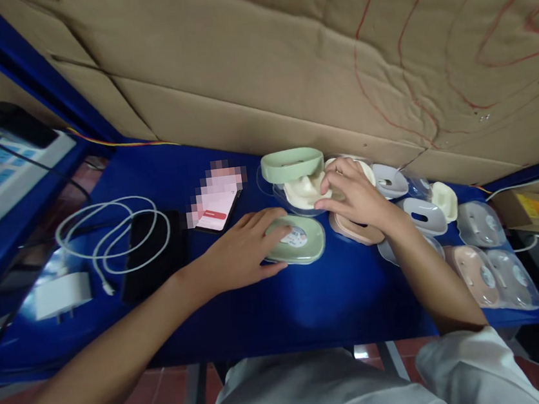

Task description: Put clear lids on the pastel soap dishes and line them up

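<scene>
My left hand [243,250] is around the left end of a light green soap dish [298,241] with a round white label, lying on the blue table. Its thumb is along the near edge, and the fingers reach over the top. Farther back, my right hand [353,189] grips the right side of a cream soap dish [305,191] between thumb and fingers. Behind and partly over the cream one sits another green oval dish [292,165]. Under my right wrist, a pinkish-beige dish [357,227] is partly covered.
Several grey, cream and pink dishes, some in clear plastic [479,223], spread to the right. To the left are a phone [215,201], a coiled white cable [126,202], a white charger [63,295] and a black flat object [151,254]. A cardboard wall [235,70] rises behind.
</scene>
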Available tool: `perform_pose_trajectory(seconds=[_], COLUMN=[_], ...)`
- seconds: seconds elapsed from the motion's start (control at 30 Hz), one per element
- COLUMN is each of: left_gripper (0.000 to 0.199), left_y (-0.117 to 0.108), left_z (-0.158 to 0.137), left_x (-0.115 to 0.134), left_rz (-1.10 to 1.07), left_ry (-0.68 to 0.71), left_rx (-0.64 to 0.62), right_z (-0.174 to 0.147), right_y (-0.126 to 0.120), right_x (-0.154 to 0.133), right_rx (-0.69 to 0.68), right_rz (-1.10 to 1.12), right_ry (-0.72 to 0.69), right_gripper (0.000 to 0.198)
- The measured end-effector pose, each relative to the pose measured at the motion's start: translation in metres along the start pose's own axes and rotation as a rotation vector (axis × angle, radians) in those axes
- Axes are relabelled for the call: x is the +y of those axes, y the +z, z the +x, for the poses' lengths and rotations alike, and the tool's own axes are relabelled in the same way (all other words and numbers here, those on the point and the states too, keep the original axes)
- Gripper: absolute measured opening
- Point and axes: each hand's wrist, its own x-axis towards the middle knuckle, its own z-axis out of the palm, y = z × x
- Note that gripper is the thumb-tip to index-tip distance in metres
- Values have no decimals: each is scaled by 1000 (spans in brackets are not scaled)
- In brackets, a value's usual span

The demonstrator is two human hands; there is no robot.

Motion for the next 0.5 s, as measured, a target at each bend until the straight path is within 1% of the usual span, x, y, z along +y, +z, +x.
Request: perform_pose_trajectory(seconds=[0.07, 0.13, 0.17, 0.27, 0.3, 0.37, 0.4, 0.47, 0.5], left_gripper=[51, 51, 51, 51, 52, 54, 56, 55, 53], left_y=[-1, 0, 1, 5, 6, 9, 10, 12, 13], left_z=[0, 1, 1, 2, 3, 4, 5, 4, 4], left_x=[-5, -10, -12, -16, -15, -11, -7, 5, 12], left_rz=[10, 35, 52, 91, 105, 151, 176, 200, 190], left_ry=[-11, -11, -11, -30, -39, -57, -55, -18, 26], left_rx=[18, 23, 27, 56, 73, 115, 134, 170, 180], right_z=[-3, -7, -10, -28, -37, -63, -78, -110, -126], right_y=[-2, -3, -5, -13, -16, -19, -19, -13, -7], right_x=[1, -1, -2, -14, -21, -38, -48, -69, -78], right_rx=[4, 49, 101, 325, 364, 359, 322, 260, 221], right_rz=[35, 105, 147, 245, 255, 219, 167, 27, -39], right_ry=[-21, -16, 6, 88, 91, 24, -29, -143, -196], right_gripper=[49, 42, 38, 28, 24, 19, 19, 23, 24])
